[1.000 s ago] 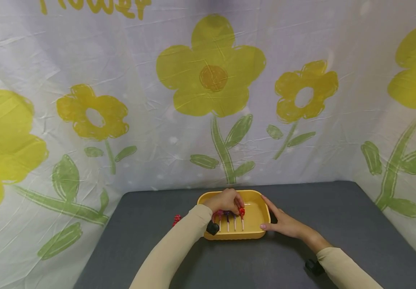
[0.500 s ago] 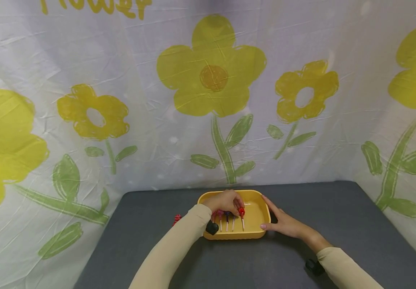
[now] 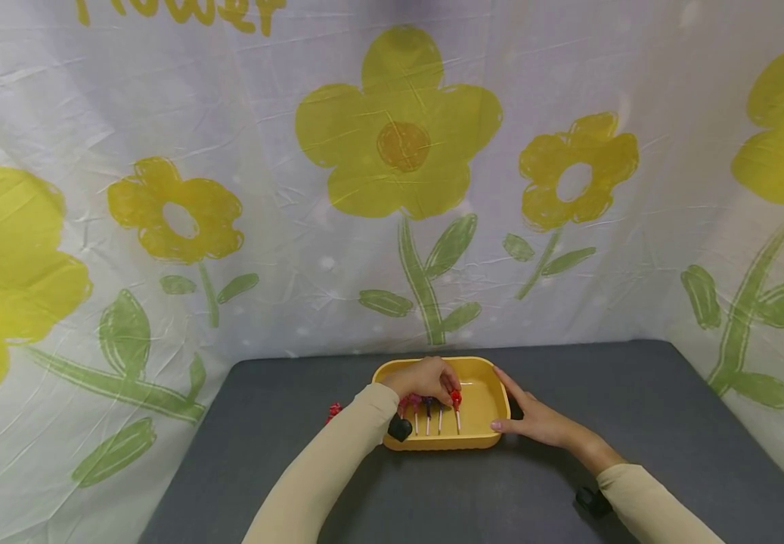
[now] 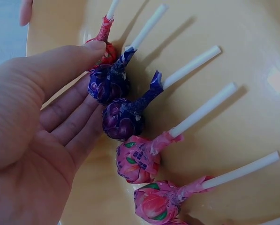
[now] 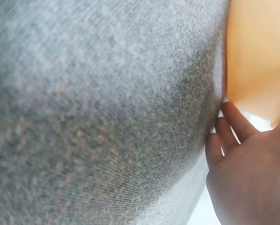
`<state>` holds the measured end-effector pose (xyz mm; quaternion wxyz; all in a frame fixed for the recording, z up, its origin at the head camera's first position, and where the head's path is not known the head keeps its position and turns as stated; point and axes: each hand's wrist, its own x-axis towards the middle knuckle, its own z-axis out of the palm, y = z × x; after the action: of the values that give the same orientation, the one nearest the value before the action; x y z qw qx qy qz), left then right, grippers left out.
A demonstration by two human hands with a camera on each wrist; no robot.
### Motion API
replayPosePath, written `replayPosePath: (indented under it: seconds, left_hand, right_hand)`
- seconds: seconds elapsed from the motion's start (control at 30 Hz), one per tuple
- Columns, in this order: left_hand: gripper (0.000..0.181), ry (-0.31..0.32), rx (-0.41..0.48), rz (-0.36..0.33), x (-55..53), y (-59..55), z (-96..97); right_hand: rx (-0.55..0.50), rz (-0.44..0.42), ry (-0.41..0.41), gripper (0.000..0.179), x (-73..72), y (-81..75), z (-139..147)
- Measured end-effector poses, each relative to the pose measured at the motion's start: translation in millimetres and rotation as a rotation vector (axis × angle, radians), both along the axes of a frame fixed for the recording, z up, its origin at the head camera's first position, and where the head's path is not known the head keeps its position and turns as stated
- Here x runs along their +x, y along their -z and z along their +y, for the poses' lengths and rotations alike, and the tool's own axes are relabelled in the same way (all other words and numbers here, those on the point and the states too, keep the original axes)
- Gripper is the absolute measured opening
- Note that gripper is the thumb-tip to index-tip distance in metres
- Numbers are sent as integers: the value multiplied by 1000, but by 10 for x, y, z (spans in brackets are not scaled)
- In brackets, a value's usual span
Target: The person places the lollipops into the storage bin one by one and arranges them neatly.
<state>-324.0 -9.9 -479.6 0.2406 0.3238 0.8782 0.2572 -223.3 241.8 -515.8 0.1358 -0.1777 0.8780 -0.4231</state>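
My left hand (image 3: 429,378) reaches into a yellow tray (image 3: 483,423) and pinches the head of a red-wrapped lollipop (image 4: 109,51) between thumb and fingers. Beside it lie two purple lollipops (image 4: 123,121), then pink ones (image 4: 139,161), in a row with white sticks pointing toward the tray's near side. In the left wrist view the thumb lies over the red wrapper and the other fingers extend behind the purple heads. My right hand (image 3: 534,419) rests against the tray's right end, thumb and fingers spread and fairly straight; the right wrist view shows fingertips touching the outer wall.
More red-wrapped candy (image 3: 334,412) lies on the dark grey table (image 3: 446,499) left of the tray, partly hidden by the left sleeve (image 3: 337,461). A white cloth with printed yellow flowers (image 3: 401,147) hangs behind the table.
The red lollipop's stick end has shifted slightly right, and the neighbouring purple lollipop's stick slightly left. Both hands and the tray have stayed almost still.
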Motion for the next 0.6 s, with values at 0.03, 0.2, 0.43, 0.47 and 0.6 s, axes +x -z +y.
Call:
replayPosePath:
  seconds: [0.03,0.2,0.43,0.47,0.6]
  left_hand:
    - [23,-1,0,1,1,0,0]
    - [24,-12,4,-2,-7,6,-3]
    - [27,-33,77,-38,4,-40,-52]
    - [26,-35,90,-40,1,-52,-66]
    - [28,-33,126,-41,-17,-125,-122]
  right_hand:
    - [-2,1,-1,100,-1,1,0]
    - [-5,0,-2,100,1,-2,-2]
    - [5,0,2,100,3,-3,-3]
    - [9,1,3,100,2,-3,-2]
    - [16,1,5,100,1,1,2]
